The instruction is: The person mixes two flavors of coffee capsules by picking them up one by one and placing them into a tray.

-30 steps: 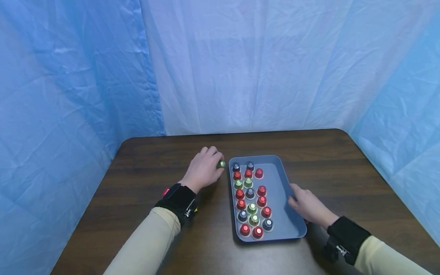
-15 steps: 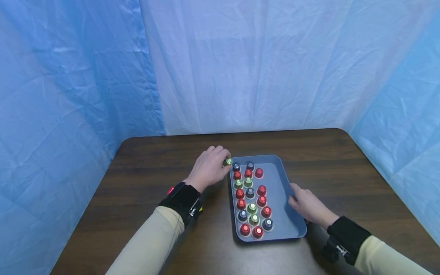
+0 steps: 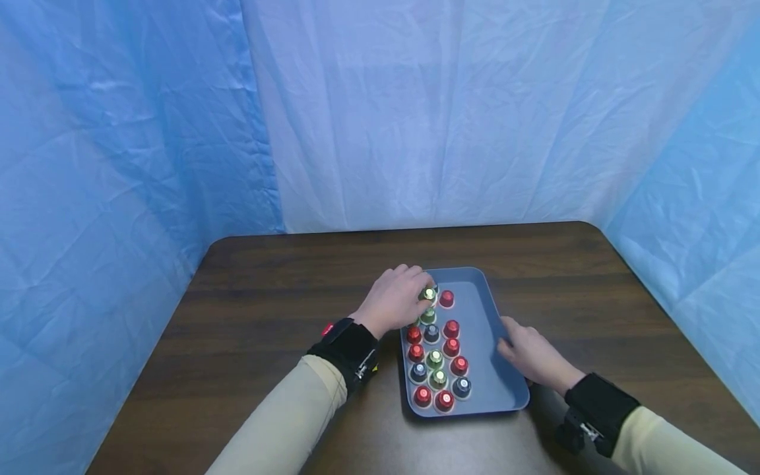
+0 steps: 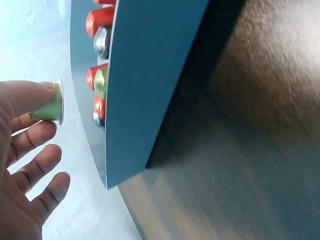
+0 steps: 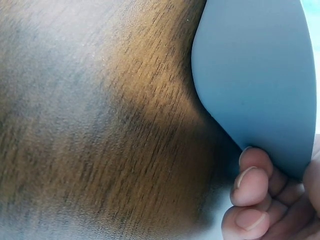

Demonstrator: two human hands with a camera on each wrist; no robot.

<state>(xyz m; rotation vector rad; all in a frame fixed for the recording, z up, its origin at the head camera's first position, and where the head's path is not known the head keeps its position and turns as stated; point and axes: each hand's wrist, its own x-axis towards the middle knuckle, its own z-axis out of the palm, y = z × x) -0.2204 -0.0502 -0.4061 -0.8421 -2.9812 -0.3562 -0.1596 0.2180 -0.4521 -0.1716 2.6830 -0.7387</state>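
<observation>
My left hand (image 3: 392, 300) pinches a green coffee capsule (image 3: 429, 294) between thumb and fingers, over the far left part of a blue-grey tray (image 3: 493, 349). In the left wrist view, the capsule (image 4: 48, 107) has its flat silver rim away from the palm, and the other fingers are spread. Red, green and dark coffee capsules stand in rows on the tray's left and middle; the left hand hides some at the far left. My right hand (image 3: 534, 353) grips the tray's right edge, its curled fingers (image 5: 251, 186) against the outer wall in the right wrist view.
The tray lies on a dark wooden table (image 3: 285, 277). Bare tray floor lies right of the capsule rows. Blue sheeting (image 3: 415, 119) hangs behind the table and at both sides. Each wrist wears a black band (image 3: 341, 353) with a camera.
My left hand has moved right and slightly nearer, carrying the green coffee capsule from beside the tray to over its far left part. The right hand and the tray have stayed in place.
</observation>
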